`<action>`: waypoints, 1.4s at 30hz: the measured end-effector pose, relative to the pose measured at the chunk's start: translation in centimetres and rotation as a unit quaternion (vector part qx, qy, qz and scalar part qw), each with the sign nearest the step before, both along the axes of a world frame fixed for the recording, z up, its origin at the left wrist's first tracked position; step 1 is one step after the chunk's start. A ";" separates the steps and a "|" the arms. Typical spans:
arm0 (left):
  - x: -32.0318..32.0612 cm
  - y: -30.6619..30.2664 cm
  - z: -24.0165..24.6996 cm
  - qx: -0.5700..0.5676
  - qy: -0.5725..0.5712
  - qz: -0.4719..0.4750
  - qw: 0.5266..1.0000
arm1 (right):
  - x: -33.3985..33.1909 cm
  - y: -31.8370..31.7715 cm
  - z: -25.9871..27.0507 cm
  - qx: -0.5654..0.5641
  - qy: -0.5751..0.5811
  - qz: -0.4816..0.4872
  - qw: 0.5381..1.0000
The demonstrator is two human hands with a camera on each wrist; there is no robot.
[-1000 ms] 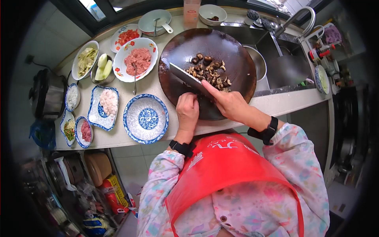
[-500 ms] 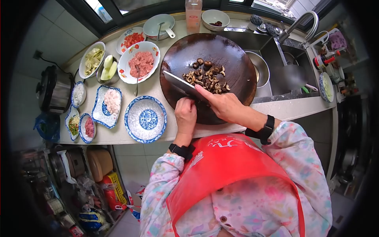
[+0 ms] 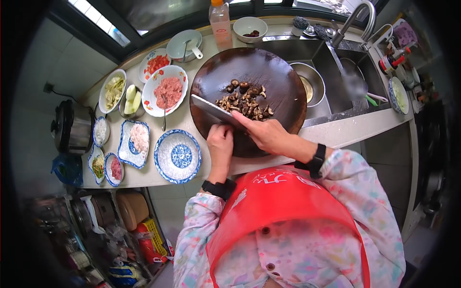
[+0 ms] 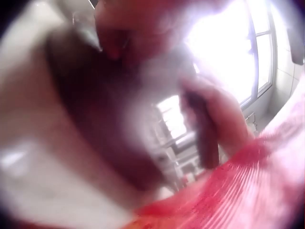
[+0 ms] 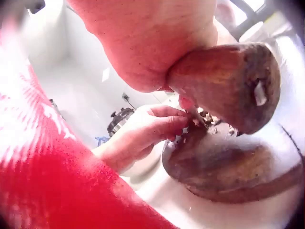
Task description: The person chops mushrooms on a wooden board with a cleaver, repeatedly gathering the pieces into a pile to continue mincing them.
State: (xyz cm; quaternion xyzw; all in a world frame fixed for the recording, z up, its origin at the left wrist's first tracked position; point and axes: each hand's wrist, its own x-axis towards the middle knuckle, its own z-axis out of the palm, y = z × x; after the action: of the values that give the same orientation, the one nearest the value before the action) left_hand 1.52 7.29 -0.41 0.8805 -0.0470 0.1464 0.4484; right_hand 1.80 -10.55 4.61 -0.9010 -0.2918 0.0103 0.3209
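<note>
A cleaver (image 3: 211, 109) stands on the round dark board (image 3: 283, 81), its wooden handle (image 5: 214, 81) gripped by my right hand (image 3: 271, 137), one finger stretched along the blade. Close on the near side of the blade, my left hand (image 3: 220, 144) has its fingers curled down at the board; in the right wrist view the left hand (image 5: 143, 133) pinches a small piece, probably mushroom. Cut brown mushroom pieces (image 3: 245, 106) lie beyond the blade, with several whole caps (image 3: 244, 85) behind them. The left wrist view is blurred.
Left of the board are an empty blue-patterned bowl (image 3: 192, 165), a bowl of minced meat (image 3: 169, 91) and several smaller dishes. Behind it stand a bottle (image 3: 220, 26) and a white bowl (image 3: 249, 24). The sink (image 3: 331, 72) lies to the right.
The head view has shifted, so the counter items sit lower than half a second ago. Both hands and the cleaver keep nearly the same places on the board.
</note>
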 end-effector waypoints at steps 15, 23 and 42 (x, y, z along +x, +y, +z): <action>15.9 -2.1 1.6 0.302 0.029 -0.250 0.919 | -1.5 -8.3 -0.6 -0.035 0.010 -0.267 0.963; 12.7 0.3 3.1 0.206 0.003 -0.087 0.975 | -1.2 -8.7 -0.7 -0.048 -0.004 -0.253 0.966; -3.1 -0.4 -1.4 0.039 -0.077 0.074 0.994 | -3.0 -2.5 2.6 -0.118 -0.054 0.096 0.987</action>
State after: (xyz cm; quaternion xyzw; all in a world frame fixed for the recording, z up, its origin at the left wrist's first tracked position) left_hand -1.58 6.86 -1.78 0.8847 -0.0215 0.2442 0.3966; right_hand -1.24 -13.03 7.19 -0.8997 -0.3904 0.0265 0.1933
